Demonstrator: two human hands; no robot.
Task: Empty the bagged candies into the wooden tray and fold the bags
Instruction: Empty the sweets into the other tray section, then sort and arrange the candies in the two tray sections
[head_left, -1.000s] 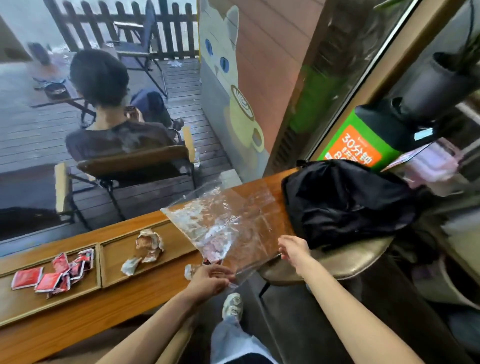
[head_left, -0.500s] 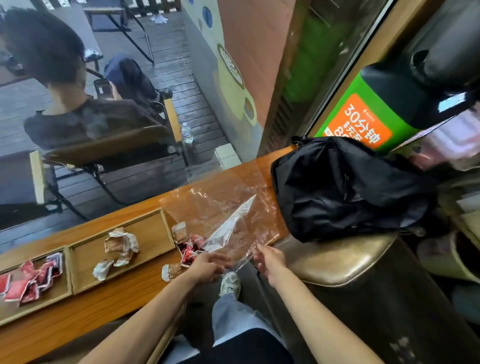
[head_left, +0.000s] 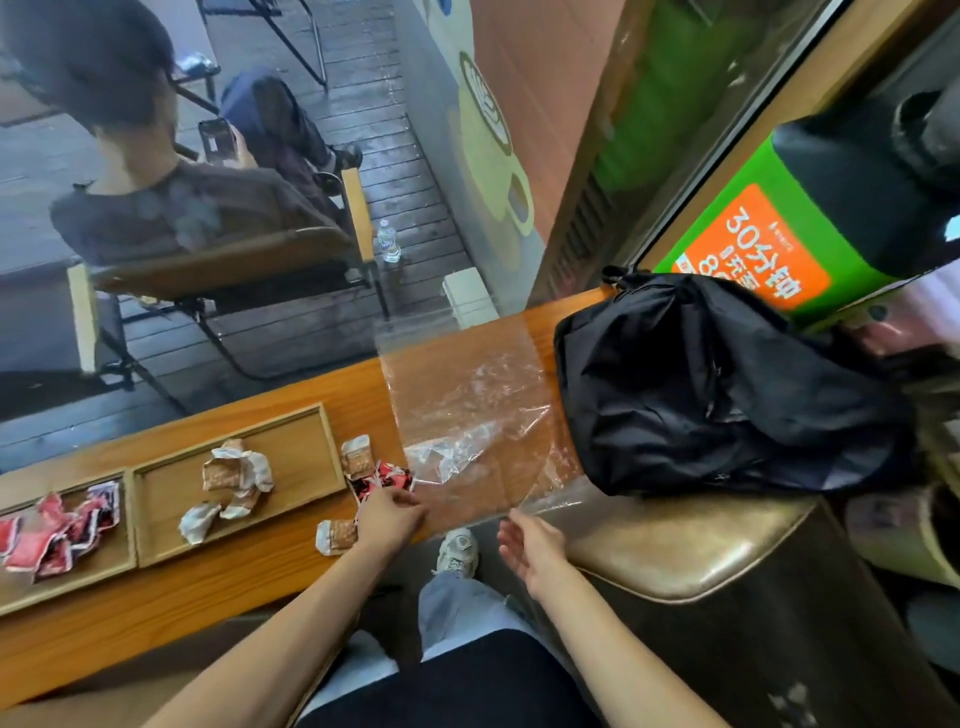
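Note:
A clear plastic bag (head_left: 467, 410) lies spread flat on the wooden counter (head_left: 218, 597). Its near edge hangs over the counter's front. My left hand (head_left: 387, 517) rests at the bag's near left corner, fingers on red candies (head_left: 382, 480) lying loose on the counter. Two brown-and-white candies (head_left: 337, 535) lie beside that hand. My right hand (head_left: 530, 548) hovers open just below the bag's near right edge, holding nothing. The wooden tray (head_left: 332, 457) to the left has a compartment with brown-and-white candies (head_left: 231, 486) and one with red candies (head_left: 52, 535).
A black backpack (head_left: 717, 384) sits on the counter against the bag's right side. A brown padded stool (head_left: 691, 551) stands below it at right. Behind the counter is a window, and outside it a person sits on a chair (head_left: 218, 270).
The bag was held up in the air, then lowered and spread flat on the counter. Candies now lie loose by its left corner. My right hand has let go of the bag.

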